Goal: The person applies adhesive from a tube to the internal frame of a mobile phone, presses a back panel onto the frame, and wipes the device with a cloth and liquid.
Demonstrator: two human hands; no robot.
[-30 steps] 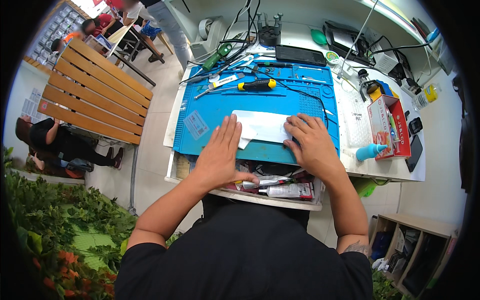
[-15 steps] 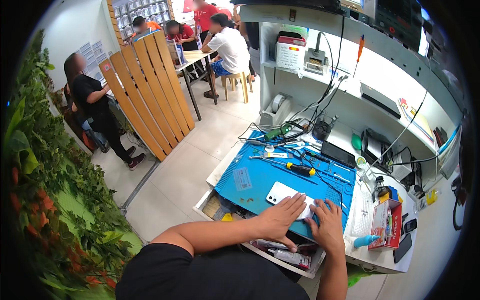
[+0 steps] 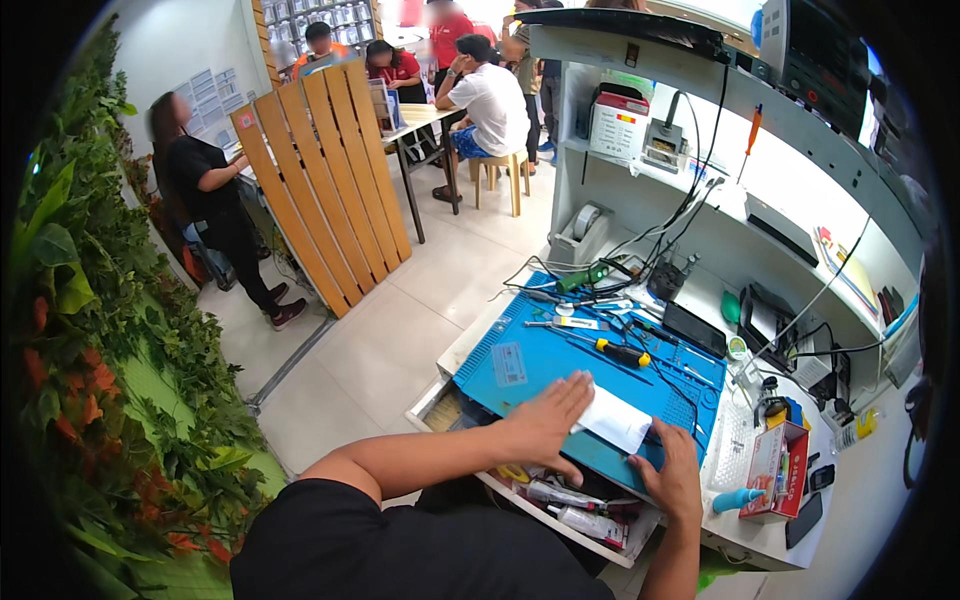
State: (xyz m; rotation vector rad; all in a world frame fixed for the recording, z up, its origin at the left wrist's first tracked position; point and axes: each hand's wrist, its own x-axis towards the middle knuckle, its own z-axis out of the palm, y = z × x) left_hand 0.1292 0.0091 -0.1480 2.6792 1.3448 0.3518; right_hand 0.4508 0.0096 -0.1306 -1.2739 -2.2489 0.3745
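White and flat, a rectangular piece [image 3: 617, 420] is framed by both hands; its near end is covered by the outstretched left hand [image 3: 546, 422], fingers together. Its far corner is met by the right hand [image 3: 672, 474], thumb and fingers apart. Bare blue mat [image 3: 553, 362] is left beyond the left fingers — bounded by a screwdriver [image 3: 622, 352] — while an open drawer [image 3: 598, 547] lies below the hands.

From afar I see the flat white rectangular item [image 3: 617, 420] on the blue rectangular mat [image 3: 545, 372], before the yellow-and-black-handled screwdriver [image 3: 623, 352], left of the red-and-white cardboard box [image 3: 795, 476].
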